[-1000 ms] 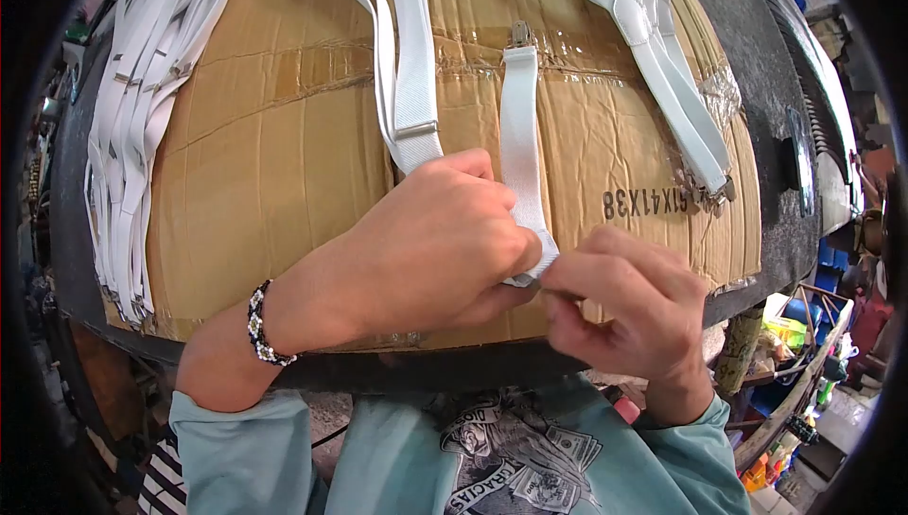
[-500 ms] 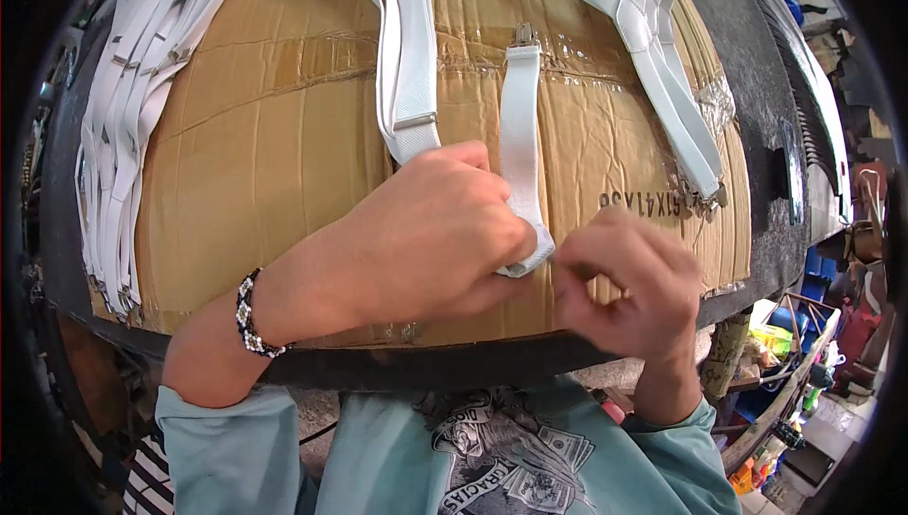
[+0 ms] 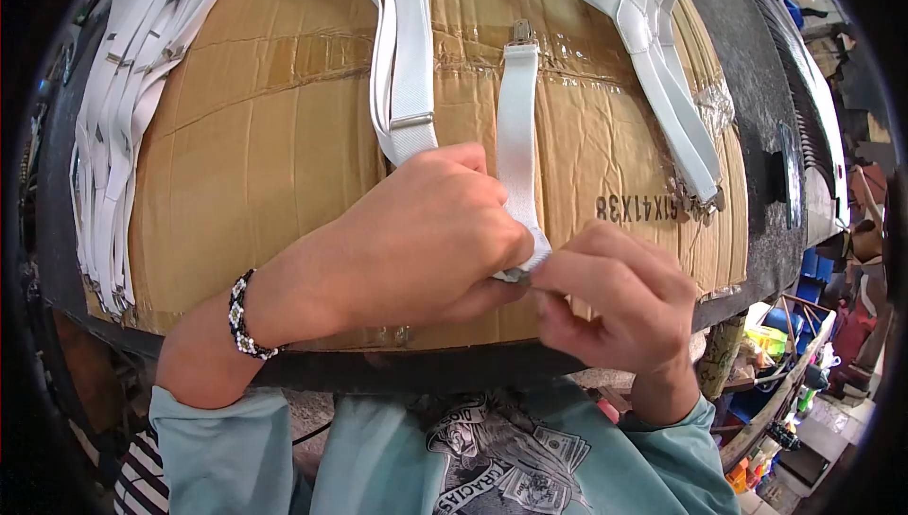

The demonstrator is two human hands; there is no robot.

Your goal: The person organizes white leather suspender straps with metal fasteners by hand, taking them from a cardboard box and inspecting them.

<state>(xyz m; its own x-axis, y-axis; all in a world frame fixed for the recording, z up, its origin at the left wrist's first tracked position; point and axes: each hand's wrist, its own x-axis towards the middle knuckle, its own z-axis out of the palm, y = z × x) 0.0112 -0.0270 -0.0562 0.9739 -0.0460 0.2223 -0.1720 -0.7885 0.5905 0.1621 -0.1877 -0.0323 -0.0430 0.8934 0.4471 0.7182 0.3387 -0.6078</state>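
Note:
White elastic suspenders (image 3: 412, 70) with a metal slide buckle run down the cardboard to my left hand (image 3: 445, 231). That hand is closed, its fingers wrapped around the gathered lower part of the straps. One strap (image 3: 516, 127) with a metal clip (image 3: 520, 33) at its upper end lies beside it and comes down into the same grip. My right hand (image 3: 624, 293) pinches the folded strap end just right of my left fingers. Something small and greyish shows at the pinch, too hidden to name.
A flattened cardboard box (image 3: 255, 174) covers the dark table (image 3: 378, 368). Bundled white suspenders (image 3: 123, 137) lie at the left, and another pair (image 3: 653, 52) at the upper right. A cluttered shelf (image 3: 785, 345) stands at the right.
My right hand has moved left and its fingers now close on the strap end. My left hand keeps its grip in nearly the same place.

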